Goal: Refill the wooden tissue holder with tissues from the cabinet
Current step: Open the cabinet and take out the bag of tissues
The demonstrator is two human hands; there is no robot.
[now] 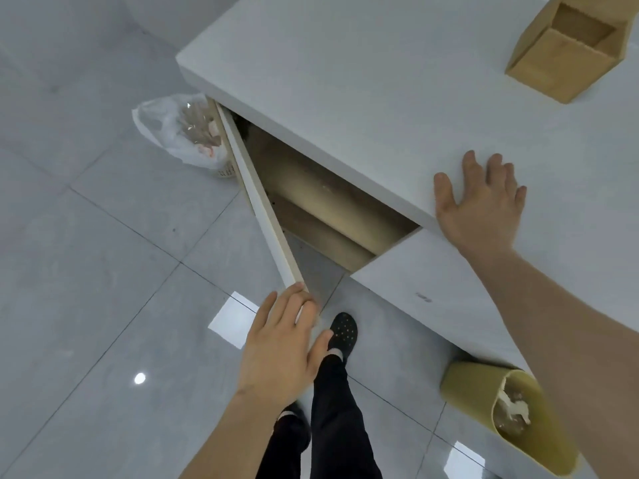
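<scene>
The wooden tissue holder (567,46) stands on the white countertop (363,81) at the top right, its top open and its inside bare. Below the counter a white cabinet door (259,198) is swung open toward me. My left hand (283,347) grips the free edge of that door. My right hand (480,202) lies flat on the counter's front edge, fingers spread, holding nothing. The cabinet interior (328,209) shows brown shelves; I see no tissues in the visible part.
A small bin lined with a white plastic bag (183,133) sits on the grey tiled floor left of the cabinet. A yellow waste bin (501,409) stands at the lower right. My legs and black shoes (342,331) are right in front of the cabinet.
</scene>
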